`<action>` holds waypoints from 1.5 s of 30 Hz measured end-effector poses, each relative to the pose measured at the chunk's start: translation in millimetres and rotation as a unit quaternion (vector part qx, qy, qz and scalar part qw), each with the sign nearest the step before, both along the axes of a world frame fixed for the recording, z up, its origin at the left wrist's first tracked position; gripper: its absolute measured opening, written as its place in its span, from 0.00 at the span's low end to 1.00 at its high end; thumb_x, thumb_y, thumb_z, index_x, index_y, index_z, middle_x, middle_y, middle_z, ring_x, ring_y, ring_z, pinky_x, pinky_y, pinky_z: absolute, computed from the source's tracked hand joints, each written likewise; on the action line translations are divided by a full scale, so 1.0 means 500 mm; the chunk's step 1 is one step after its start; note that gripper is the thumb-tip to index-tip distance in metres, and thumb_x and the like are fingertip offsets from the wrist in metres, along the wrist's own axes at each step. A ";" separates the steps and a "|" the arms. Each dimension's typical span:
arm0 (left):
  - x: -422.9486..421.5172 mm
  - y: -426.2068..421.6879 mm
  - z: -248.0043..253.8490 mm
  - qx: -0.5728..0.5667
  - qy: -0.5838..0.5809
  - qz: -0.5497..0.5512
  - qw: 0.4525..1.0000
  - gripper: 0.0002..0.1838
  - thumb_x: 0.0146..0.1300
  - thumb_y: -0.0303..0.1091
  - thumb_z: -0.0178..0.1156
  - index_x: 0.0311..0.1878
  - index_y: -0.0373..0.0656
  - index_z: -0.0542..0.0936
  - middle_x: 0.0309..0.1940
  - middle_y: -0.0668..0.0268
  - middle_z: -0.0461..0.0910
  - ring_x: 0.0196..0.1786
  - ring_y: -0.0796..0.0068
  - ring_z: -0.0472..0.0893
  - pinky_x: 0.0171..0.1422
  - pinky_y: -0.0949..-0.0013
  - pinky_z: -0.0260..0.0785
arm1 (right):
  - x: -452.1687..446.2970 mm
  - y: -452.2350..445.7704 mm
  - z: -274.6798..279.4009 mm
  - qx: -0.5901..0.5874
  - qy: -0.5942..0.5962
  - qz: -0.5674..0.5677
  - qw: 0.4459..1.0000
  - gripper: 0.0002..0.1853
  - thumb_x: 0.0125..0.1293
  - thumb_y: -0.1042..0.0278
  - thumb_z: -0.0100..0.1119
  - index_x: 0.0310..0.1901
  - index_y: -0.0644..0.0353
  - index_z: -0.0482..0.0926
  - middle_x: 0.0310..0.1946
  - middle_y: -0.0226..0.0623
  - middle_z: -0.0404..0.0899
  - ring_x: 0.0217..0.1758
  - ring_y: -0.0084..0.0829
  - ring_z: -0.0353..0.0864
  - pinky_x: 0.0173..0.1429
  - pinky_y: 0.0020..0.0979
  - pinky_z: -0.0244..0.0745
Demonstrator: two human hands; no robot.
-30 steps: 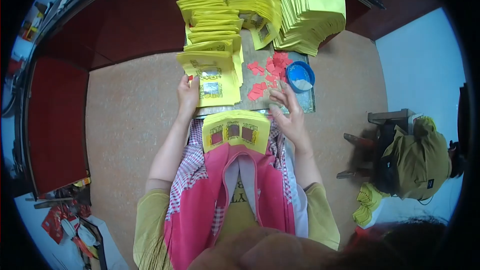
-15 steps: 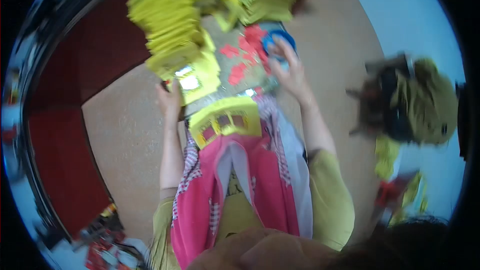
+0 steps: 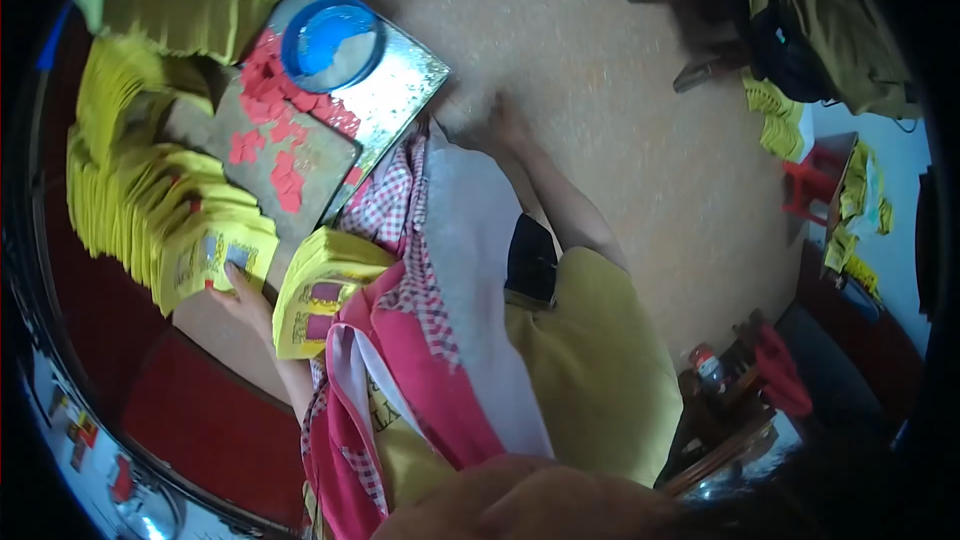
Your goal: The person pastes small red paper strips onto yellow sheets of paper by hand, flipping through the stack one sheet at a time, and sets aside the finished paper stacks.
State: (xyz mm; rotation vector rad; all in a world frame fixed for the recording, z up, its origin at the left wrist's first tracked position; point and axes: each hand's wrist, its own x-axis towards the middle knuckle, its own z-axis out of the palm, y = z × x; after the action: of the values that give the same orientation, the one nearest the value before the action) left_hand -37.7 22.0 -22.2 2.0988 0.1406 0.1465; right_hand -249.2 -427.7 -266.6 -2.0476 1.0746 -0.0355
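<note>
My left hand [image 3: 243, 302] is at the near end of a fanned row of yellow printed papers [image 3: 150, 210]. Its thumb lies on the top paper, and the other fingers go under the edge, gripping it. A second bundle of yellow printed papers [image 3: 325, 285] rests on my lap, close to that hand. My right hand [image 3: 508, 125] hangs off to the right of the table, over the floor. It is dim and its fingers are not distinct; I see nothing in it. Small red paper pieces [image 3: 285, 180] are scattered on the grey board [image 3: 225, 125].
A blue round tub [image 3: 375, 45] stands on the shiny metal tabletop [image 3: 425, 70]. More yellow papers [image 3: 200, 0] are stacked at the far left. To the right are a stool draped with olive cloth [image 3: 830, 20], a red stool [image 3: 805, 185] and a bottle [image 3: 708, 368].
My view has turned to the right, so the table appears further left. My right hand has left the blue tub and is off the table's side. My left hand stays at the yellow papers.
</note>
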 end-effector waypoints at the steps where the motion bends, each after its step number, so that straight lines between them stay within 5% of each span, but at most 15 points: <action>1: -0.001 0.003 0.008 0.048 0.013 0.017 0.999 0.33 0.75 0.39 0.62 0.75 0.30 0.62 0.66 0.49 0.75 0.64 0.65 0.76 0.69 0.62 0.68 | -0.008 0.024 -0.028 0.136 0.037 0.046 0.989 0.26 0.70 0.63 0.62 0.66 0.68 0.72 0.56 0.51 0.82 0.63 0.44 0.80 0.63 0.41 0.76; 6: -0.005 0.015 0.020 0.089 0.029 0.020 0.995 0.35 0.77 0.40 0.60 0.75 0.29 0.59 0.68 0.47 0.71 0.66 0.62 0.75 0.71 0.62 0.68 | -0.097 0.187 -0.268 0.273 0.065 0.023 0.960 0.29 0.66 0.58 0.69 0.61 0.70 0.75 0.59 0.55 0.81 0.66 0.44 0.78 0.66 0.42 0.73; 12: -0.018 0.003 0.038 0.056 0.023 0.059 0.996 0.35 0.77 0.41 0.58 0.75 0.28 0.59 0.71 0.42 0.67 0.70 0.56 0.72 0.73 0.59 0.67 | -0.004 0.153 -0.170 0.356 0.109 0.083 0.924 0.50 0.63 0.42 0.66 0.75 0.72 0.57 0.65 0.71 0.72 0.68 0.62 0.75 0.71 0.47 0.70; 15: -0.023 0.008 0.062 0.194 0.012 0.061 0.979 0.38 0.75 0.45 0.61 0.76 0.28 0.60 0.70 0.43 0.70 0.68 0.57 0.74 0.70 0.60 0.69 | 0.026 0.136 -0.147 0.346 0.036 -0.041 0.936 0.50 0.63 0.40 0.67 0.74 0.70 0.58 0.65 0.64 0.75 0.67 0.54 0.78 0.68 0.45 0.73; 18: -0.020 0.002 0.064 0.227 0.037 0.077 0.970 0.39 0.75 0.46 0.60 0.76 0.27 0.59 0.70 0.41 0.70 0.68 0.57 0.74 0.71 0.60 0.68 | 0.054 0.098 -0.027 0.543 -0.076 -0.201 0.812 0.38 0.65 0.55 0.73 0.68 0.69 0.68 0.58 0.49 0.81 0.54 0.34 0.84 0.57 0.36 0.80; 20: -0.014 0.023 0.052 0.221 0.033 0.072 0.972 0.39 0.75 0.48 0.60 0.76 0.26 0.60 0.70 0.41 0.70 0.67 0.56 0.74 0.71 0.59 0.68 | 0.059 0.089 0.028 0.441 -0.150 0.144 0.873 0.36 0.69 0.57 0.68 0.72 0.65 0.65 0.54 0.45 0.83 0.53 0.31 0.84 0.57 0.36 0.80; 22: -0.012 0.023 0.052 0.198 0.029 0.085 0.976 0.39 0.75 0.48 0.61 0.75 0.27 0.61 0.69 0.42 0.71 0.67 0.56 0.74 0.71 0.58 0.68 | 0.061 0.126 0.036 0.781 -0.075 -0.173 0.595 0.35 0.70 0.58 0.64 0.74 0.61 0.64 0.57 0.46 0.81 0.55 0.36 0.84 0.59 0.39 0.79; 23: -0.009 0.024 0.047 0.136 0.007 0.043 0.990 0.39 0.74 0.48 0.62 0.74 0.28 0.63 0.69 0.43 0.72 0.67 0.56 0.75 0.70 0.58 0.67 | 0.015 0.129 0.069 0.602 -0.073 0.040 0.794 0.36 0.69 0.58 0.64 0.75 0.58 0.63 0.59 0.48 0.80 0.56 0.41 0.84 0.59 0.41 0.78; 26: 0.000 -0.005 0.042 0.128 0.000 0.031 0.991 0.39 0.74 0.48 0.62 0.74 0.28 0.63 0.69 0.43 0.72 0.67 0.56 0.75 0.70 0.58 0.67 | -0.041 0.072 0.234 0.281 -0.032 0.269 0.921 0.33 0.69 0.59 0.58 0.74 0.56 0.64 0.56 0.52 0.80 0.56 0.49 0.83 0.60 0.44 0.77; 30: -0.001 -0.028 0.055 0.125 -0.005 0.021 0.992 0.38 0.74 0.48 0.62 0.74 0.28 0.63 0.68 0.44 0.72 0.67 0.57 0.75 0.70 0.59 0.67 | -0.040 0.063 0.352 0.023 -0.246 0.214 0.945 0.34 0.63 0.63 0.59 0.71 0.56 0.66 0.49 0.54 0.82 0.49 0.54 0.83 0.57 0.48 0.77; 33: -0.003 -0.039 0.056 0.125 -0.015 0.015 0.992 0.38 0.74 0.48 0.62 0.74 0.28 0.63 0.68 0.44 0.72 0.67 0.57 0.75 0.70 0.59 0.67 | -0.037 0.062 0.540 0.300 -0.188 0.264 0.897 0.34 0.58 0.65 0.61 0.68 0.58 0.68 0.43 0.54 0.82 0.47 0.54 0.83 0.55 0.50 0.78; 36: -0.007 -0.063 0.060 0.117 -0.013 0.017 0.993 0.38 0.74 0.47 0.61 0.74 0.27 0.63 0.68 0.44 0.73 0.67 0.57 0.75 0.70 0.59 0.67 | -0.085 0.077 0.554 0.179 -0.260 0.360 0.878 0.31 0.58 0.69 0.58 0.67 0.58 0.69 0.40 0.57 0.82 0.46 0.52 0.83 0.52 0.50 0.78; 39: 0.000 -0.061 0.051 0.128 -0.021 0.028 0.991 0.35 0.74 0.44 0.61 0.72 0.26 0.64 0.65 0.42 0.75 0.65 0.55 0.76 0.69 0.57 0.67 | -0.058 -0.028 0.665 0.258 0.102 0.316 0.907 0.26 0.62 0.68 0.58 0.64 0.58 0.73 0.45 0.54 0.85 0.52 0.53 0.84 0.57 0.46 0.78; 41: 0.002 -0.050 0.034 0.094 -0.043 0.015 0.995 0.32 0.71 0.42 0.62 0.68 0.26 0.68 0.61 0.40 0.76 0.63 0.48 0.77 0.70 0.53 0.67 | -0.109 -0.073 0.594 0.203 -0.053 0.184 0.960 0.26 0.61 0.66 0.61 0.63 0.58 0.76 0.51 0.49 0.85 0.55 0.49 0.84 0.59 0.42 0.77; 45: 0.012 -0.029 0.007 0.204 -0.090 0.006 0.975 0.31 0.70 0.44 0.64 0.66 0.30 0.71 0.62 0.40 0.76 0.64 0.41 0.75 0.72 0.49 0.63 | -0.178 -0.158 0.567 0.166 0.114 0.216 0.955 0.26 0.63 0.65 0.63 0.63 0.60 0.77 0.51 0.49 0.86 0.55 0.46 0.85 0.60 0.38 0.77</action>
State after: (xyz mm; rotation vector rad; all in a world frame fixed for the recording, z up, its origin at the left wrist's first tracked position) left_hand -31.7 7.6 -18.7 2.4793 0.0142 0.4007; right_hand -338.1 -506.8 16.8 -1.9589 0.6827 0.5788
